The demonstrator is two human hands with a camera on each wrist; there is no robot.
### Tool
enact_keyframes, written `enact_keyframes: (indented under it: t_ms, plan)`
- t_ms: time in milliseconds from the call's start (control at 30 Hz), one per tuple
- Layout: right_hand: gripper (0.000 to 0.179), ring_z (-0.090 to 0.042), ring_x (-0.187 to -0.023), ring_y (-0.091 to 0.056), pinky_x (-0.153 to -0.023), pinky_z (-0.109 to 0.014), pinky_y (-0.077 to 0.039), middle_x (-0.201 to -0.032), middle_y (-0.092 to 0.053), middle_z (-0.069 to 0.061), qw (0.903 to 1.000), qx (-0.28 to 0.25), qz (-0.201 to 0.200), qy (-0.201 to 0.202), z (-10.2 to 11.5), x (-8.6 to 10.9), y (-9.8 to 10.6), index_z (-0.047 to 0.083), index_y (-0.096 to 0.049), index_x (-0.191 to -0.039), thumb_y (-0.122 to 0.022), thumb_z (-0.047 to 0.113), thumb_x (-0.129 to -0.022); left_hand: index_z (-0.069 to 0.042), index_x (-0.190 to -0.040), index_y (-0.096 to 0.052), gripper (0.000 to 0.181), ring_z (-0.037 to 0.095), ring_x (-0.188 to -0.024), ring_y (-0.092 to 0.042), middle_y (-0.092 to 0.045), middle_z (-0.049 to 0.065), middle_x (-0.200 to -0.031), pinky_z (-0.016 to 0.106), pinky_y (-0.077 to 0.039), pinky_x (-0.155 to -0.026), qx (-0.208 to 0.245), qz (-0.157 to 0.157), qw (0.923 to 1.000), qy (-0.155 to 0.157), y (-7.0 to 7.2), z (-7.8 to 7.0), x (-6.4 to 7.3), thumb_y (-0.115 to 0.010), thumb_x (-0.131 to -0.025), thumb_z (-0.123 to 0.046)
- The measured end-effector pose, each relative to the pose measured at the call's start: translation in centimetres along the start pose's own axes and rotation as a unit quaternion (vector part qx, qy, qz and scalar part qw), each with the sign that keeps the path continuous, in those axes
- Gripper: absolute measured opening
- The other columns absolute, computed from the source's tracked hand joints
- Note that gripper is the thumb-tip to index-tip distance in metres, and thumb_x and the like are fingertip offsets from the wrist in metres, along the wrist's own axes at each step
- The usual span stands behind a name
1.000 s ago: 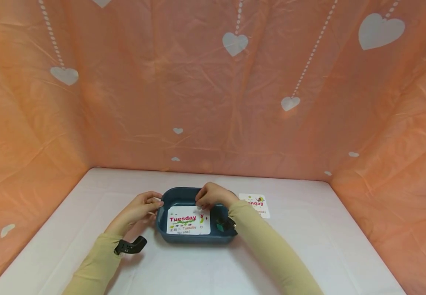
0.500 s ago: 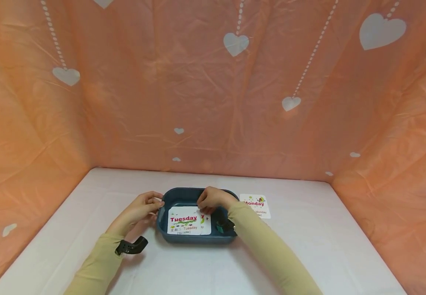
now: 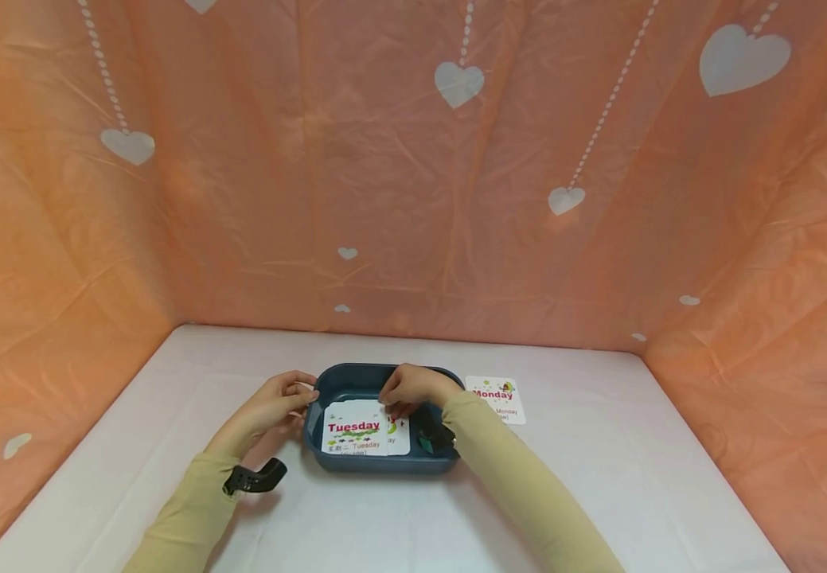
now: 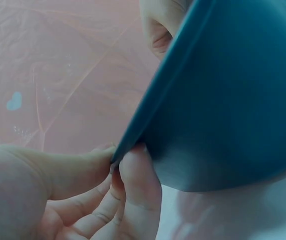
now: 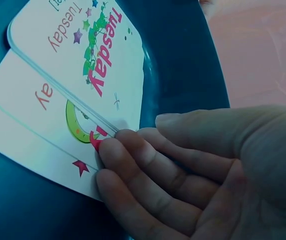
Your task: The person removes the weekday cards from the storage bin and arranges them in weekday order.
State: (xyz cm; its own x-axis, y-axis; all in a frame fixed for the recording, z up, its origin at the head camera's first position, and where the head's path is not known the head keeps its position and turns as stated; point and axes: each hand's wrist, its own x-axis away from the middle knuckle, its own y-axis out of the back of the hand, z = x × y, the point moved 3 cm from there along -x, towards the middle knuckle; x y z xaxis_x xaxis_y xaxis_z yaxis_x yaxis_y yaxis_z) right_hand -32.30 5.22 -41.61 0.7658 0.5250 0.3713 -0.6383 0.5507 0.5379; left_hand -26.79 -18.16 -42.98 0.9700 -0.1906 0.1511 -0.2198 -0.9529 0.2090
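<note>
A dark blue plastic basin with rounded corners stands on the table in the head view. My left hand pinches its left rim between thumb and fingers, as the left wrist view also shows. Inside lies a stack of cards with a Tuesday card on top. Beneath it other cards stick out to one side, with part of a word and a star showing. My right hand reaches into the basin. In the right wrist view its fingertips touch the edge of the cards, while the thumb stays off them.
A Monday card lies on the white table just right of the basin, partly behind the right arm. Orange cloth with white hearts encloses the back and both sides. Each wrist carries a black camera mount.
The Tuesday card has shifted slightly left over the cards below, and more of their print shows. My right hand has settled a little lower. The left hand keeps its place on the rim.
</note>
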Motion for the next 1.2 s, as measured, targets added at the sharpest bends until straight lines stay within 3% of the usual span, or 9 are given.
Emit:
enact_keyframes:
  t_ms: [633,933,1200]
  plan:
    - [0.018,-0.016,-0.066,-0.063,-0.069,-0.034,-0.055,-0.082,-0.069,-0.014,0.9998,-0.014,0.007,-0.016,-0.37,0.28,0.32,-0.006,-0.07,-0.095,-0.059,0.008,-0.093,0.006,-0.127,-0.045,0.037,0.016,-0.069,-0.057,-0.06,0.013,-0.092,0.029,-0.048,-0.058,-0.001,-0.002,1.0,0.006,-0.43,-0.16,-0.31,-0.057,-0.096,-0.01]
    - [0.02,-0.015,-0.064,-0.06,-0.068,-0.036,-0.055,-0.078,-0.066,-0.012,0.9969,-0.073,0.02,-0.021,-0.71,0.13,0.03,-0.009,-0.068,-0.094,-0.059,0.009,-0.092,0.005,-0.127,-0.045,0.036,0.016,-0.067,-0.057,-0.06,0.015,-0.093,0.027,-0.046,-0.054,0.008,-0.002,0.9999,0.01,-0.06,0.09,-0.17,-0.057,-0.096,-0.01]
    - [0.02,-0.015,-0.064,-0.06,-0.068,-0.035,-0.055,-0.079,-0.066,-0.012,0.9953,-0.092,0.021,-0.023,-0.87,0.14,-0.02,-0.009,-0.067,-0.097,-0.059,0.009,-0.091,0.005,-0.127,-0.044,0.037,0.016,-0.068,-0.057,-0.06,0.011,-0.089,0.026,-0.046,-0.054,0.004,0.001,1.0,0.005,0.06,0.09,-0.07,-0.057,-0.096,-0.011]
